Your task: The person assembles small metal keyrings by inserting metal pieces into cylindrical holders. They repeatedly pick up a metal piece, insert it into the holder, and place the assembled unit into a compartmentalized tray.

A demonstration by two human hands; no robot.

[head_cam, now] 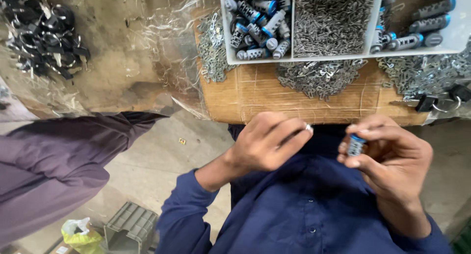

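Flanking cardboard box (255, 99), metal clips (319, 80), divided tray (292, 23)

Soft, even daylight is falling over the scene, moderately bright, with no hard shadows. Glare is showing on the crinkled plastic sheet (162, 43) at the upper left, where pale streaks are washing out what lies beneath. The metal clips (333, 18) in the white tray (294, 58) are glinting faintly. The wide lens is bending the edges, so the tray is curving at the top. The right hand (392, 156) and left hand (267, 143) are looking slightly soft from motion blur. The dark blue shirt (304, 205) is sitting in mild shade.
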